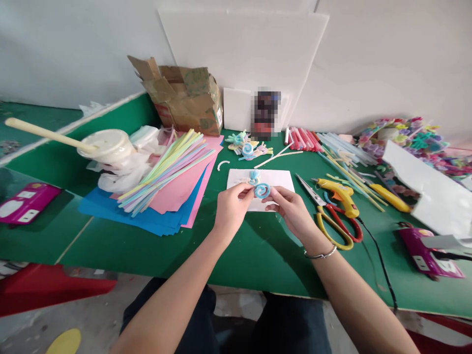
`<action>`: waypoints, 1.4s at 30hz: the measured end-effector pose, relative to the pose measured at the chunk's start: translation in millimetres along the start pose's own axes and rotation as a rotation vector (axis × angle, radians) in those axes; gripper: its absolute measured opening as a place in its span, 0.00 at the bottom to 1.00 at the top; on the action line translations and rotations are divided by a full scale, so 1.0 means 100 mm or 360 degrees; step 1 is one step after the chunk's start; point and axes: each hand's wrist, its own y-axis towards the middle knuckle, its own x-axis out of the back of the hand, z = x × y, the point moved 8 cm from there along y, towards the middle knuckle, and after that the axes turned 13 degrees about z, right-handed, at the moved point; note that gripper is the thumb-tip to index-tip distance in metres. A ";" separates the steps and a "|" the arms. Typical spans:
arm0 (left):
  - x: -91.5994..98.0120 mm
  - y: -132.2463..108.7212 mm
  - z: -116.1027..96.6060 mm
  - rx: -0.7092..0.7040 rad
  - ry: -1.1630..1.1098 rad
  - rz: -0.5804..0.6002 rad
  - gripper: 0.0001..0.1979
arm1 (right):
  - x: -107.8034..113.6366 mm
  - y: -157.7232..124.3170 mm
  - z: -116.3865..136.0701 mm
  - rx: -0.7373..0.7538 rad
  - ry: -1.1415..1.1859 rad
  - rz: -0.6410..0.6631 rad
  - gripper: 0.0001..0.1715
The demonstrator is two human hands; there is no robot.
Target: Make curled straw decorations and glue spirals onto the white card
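Over a white sheet on the green table, a blue pipe-cleaner spiral is held up between my two hands. My left hand pinches at its left side, thumb and forefinger together. From the right, my right hand grips the spiral's edge between thumb and fingers. Just above my left fingertips sits a small blue and white pipe-cleaner piece; I cannot tell whether it is joined to the spiral. Behind the sheet lies a pile of finished-looking pipe-cleaner shapes.
Scissors and a yellow glue gun with its cord lie right of my hands. Bundled pastel pipe cleaners rest on coloured sheets at left. Behind stand a cardboard box and a lidded tub. A power strip is far right.
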 end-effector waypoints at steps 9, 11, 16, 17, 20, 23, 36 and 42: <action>-0.12 -0.12 -0.19 -0.0384 0.0505 -0.0140 0.05 | 0.02 0.02 -0.09 -0.0037 0.0253 -0.0132 0.16; -0.15 -0.14 -0.21 -0.0455 0.0598 -0.0138 0.05 | 0.07 0.01 -0.06 -0.0005 0.0172 -0.0201 0.17; -0.20 -0.17 -0.29 -0.0603 0.0860 -0.0121 0.11 | 0.10 0.01 -0.01 0.0043 -0.0065 -0.0210 0.17; -0.20 -0.17 -0.30 -0.0632 0.0909 -0.0100 0.11 | 0.10 0.01 -0.01 0.0050 -0.0108 -0.0198 0.17; -0.22 -0.17 -0.34 -0.0684 0.1041 -0.0045 0.12 | 0.09 0.00 0.02 0.0077 -0.0227 -0.0185 0.17; -0.21 -0.17 -0.35 -0.0692 0.1102 -0.0049 0.11 | 0.11 -0.01 0.06 0.0123 -0.0279 -0.0232 0.17; -0.12 -0.12 -0.30 -0.0613 0.1097 0.0048 0.11 | 0.07 -0.03 0.16 0.0126 -0.0653 -0.0096 0.18; -0.08 -0.06 -0.29 -0.0693 0.1080 0.0358 0.11 | 0.03 -0.01 0.13 0.0007 -0.0864 0.0075 0.19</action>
